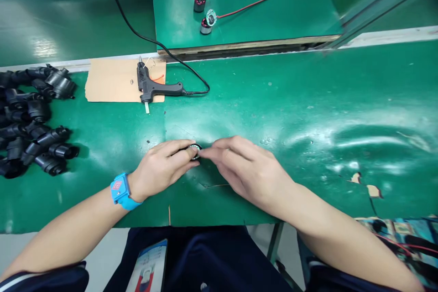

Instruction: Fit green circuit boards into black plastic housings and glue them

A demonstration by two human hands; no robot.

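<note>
Currently left hand (167,164) is pinching a small round part (195,148) over the green bench (273,100); right hand (255,171) is touching its edge, can't tell if gripping. Beyond, glue gun (146,86) is lying partly on cardboard (109,80), cable (128,25) looping right; black housings (39,110) are crowding far left.

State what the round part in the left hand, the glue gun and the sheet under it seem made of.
Round part: perhaps circuit board, from the green-and-pale face inside a dark rim; too covered to judge finish. Glue gun: probably plastic, black with a soft sheen; its nozzle's silvery shine suggests metal. Sheet: likely cardboard, matte tan, with a ragged left edge.
</note>
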